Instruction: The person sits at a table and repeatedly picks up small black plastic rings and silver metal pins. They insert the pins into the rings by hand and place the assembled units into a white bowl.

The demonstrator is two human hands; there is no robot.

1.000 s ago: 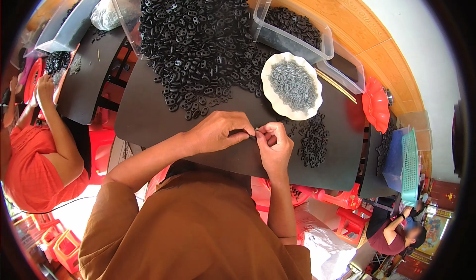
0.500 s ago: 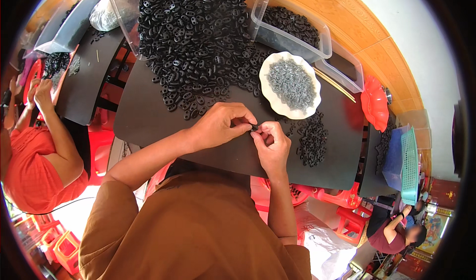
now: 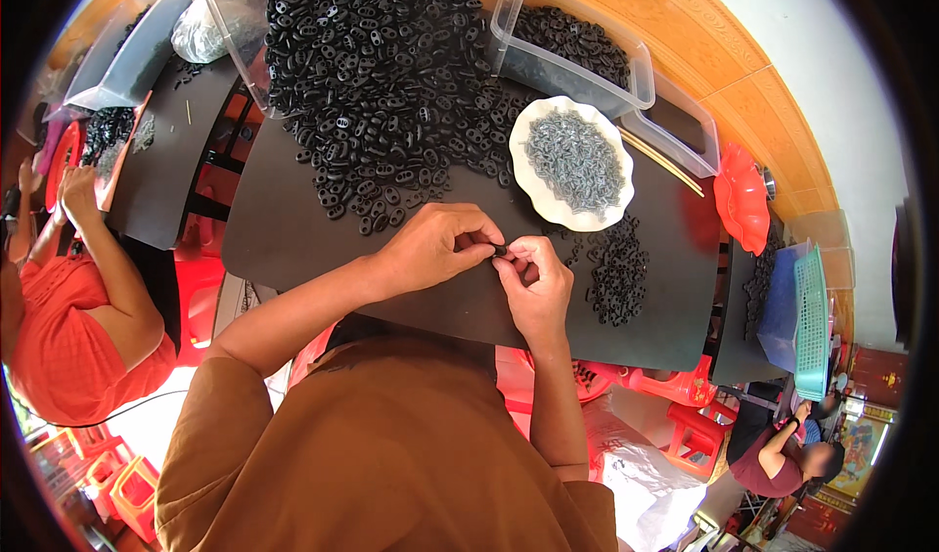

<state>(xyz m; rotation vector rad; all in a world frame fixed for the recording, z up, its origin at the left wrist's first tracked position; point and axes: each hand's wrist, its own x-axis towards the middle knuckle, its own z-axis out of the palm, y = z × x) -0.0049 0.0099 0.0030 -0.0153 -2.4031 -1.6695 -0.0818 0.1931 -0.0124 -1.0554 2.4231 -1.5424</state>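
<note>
Over the near part of the dark table, my left hand (image 3: 442, 246) pinches a small black oval piece (image 3: 500, 251) between thumb and fingers. Close against it, my right hand (image 3: 534, 276) has thumb and fingertips pressed together at the same piece; whatever tiny part these fingertips may hold is hidden. Beyond my hands spreads a large heap of black oval pieces with holes (image 3: 381, 83). A white scalloped dish (image 3: 521, 166) full of small clear grey parts stands just past my right hand. Right of that hand lies a pile of smaller black parts (image 3: 618, 276).
A clear bin (image 3: 577, 75) of black pieces stands at the back, with two sticks (image 3: 665, 161) nearby. Toward the right are a red scalloped dish (image 3: 740, 200) and a green basket (image 3: 810, 322). A person in red (image 3: 88, 337) works at the left table (image 3: 176, 161).
My hands keep almost the same pinch on the small black oval piece, with only slight finger movement. The view has shifted a little.
</note>
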